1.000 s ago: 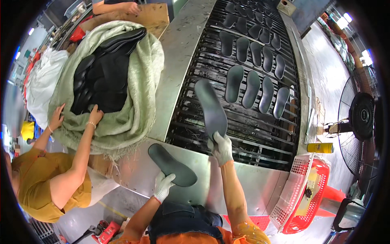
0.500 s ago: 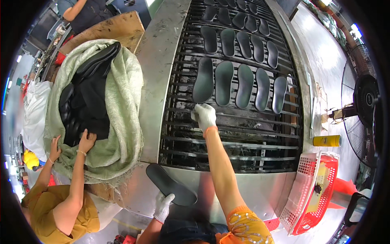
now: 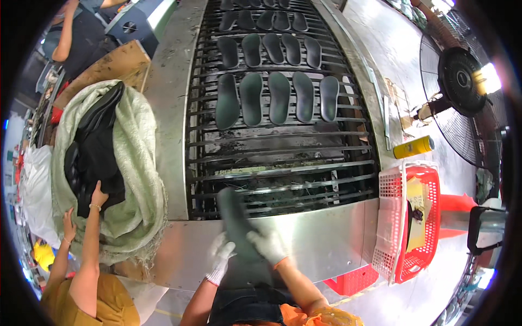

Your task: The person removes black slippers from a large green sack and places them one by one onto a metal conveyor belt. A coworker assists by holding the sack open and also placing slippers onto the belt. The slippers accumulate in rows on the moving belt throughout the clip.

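Note:
In front of my body, a dark foot-shaped insole (image 3: 237,217) is held with its tip over the metal ledge; it is blurred, and its lower end merges with dark shapes, so I cannot tell whether there is more than one. My left hand (image 3: 220,254), in a white glove, is closed on its left edge. On the right edge, my gloved right hand (image 3: 267,247) grips it, with the fingers partly hidden. Beyond, rows of black insoles (image 3: 279,98) lie on the slatted conveyor (image 3: 283,140), the nearest row a little past mid-frame.
At left, a co-worker's hands (image 3: 97,198) reach into a pale green woven sack (image 3: 138,163) of black pieces. A red and white basket (image 3: 389,228) stands right of the metal ledge (image 3: 326,231). Behind it are a yellow can (image 3: 414,147) and a black fan (image 3: 462,81).
My right hand has come back from the conveyor to the insole in my left hand. The insole has turned more upright. The whole view has shifted, and the co-worker's hands have moved slightly.

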Demonstrator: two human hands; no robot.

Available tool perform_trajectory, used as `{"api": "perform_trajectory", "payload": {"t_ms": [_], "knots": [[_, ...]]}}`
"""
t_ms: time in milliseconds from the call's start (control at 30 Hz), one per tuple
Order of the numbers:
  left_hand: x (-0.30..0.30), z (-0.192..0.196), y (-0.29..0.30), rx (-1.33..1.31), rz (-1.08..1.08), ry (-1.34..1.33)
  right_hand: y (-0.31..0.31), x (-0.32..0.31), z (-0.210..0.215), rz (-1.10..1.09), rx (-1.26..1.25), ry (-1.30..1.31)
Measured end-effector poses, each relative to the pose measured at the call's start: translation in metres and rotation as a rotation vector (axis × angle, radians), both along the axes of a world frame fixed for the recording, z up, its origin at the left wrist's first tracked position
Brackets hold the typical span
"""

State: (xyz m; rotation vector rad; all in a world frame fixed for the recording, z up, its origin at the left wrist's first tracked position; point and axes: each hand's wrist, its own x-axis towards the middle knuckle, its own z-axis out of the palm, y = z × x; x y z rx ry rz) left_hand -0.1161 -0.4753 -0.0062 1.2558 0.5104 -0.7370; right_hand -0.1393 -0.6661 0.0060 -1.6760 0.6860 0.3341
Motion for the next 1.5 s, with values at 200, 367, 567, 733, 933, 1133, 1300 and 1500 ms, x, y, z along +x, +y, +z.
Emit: {"api": "perform_trajectory", "payload": {"t_ms": [200, 367, 567, 733, 933, 1133, 1300, 1500], "knots": [[0.003, -0.019, -0.014, 0.137, -0.167, -0.248, -0.175, 0.003, -0.065, -0.472, -0.369, -0.310], [0.015, -0.041, -0.002, 0.518, -0.246, -0.558, -0.287, 0.020, -0.073, -0.304, -0.890, 0.051], [0.027, -0.022, 0.001, 0.807, -0.189, -0.752, -0.204, 0.158, -0.039, 0.265, -1.151, -0.031], [0.031, -0.041, -0.004, 0.910, -0.174, -0.926, -0.135, 0.311, -0.047, 0.524, -1.123, -0.344], [0.033, -0.052, 0.000, 0.989, -0.197, -1.061, -0.094, 0.479, -0.073, 0.195, -0.996, -0.467], [0.039, -0.052, 0.000, 1.031, -0.239, -1.095, -0.132, 0.549, -0.115, 0.111, -1.048, -0.399], [0.056, -0.038, -0.001, 1.063, -0.325, -1.100, -0.126, 0.563, -0.114, 0.246, -1.083, -0.382], [0.066, -0.006, 0.000, 1.102, -0.463, -1.203, -0.146, 0.544, -0.105, 0.159, -0.970, -0.422]]}}
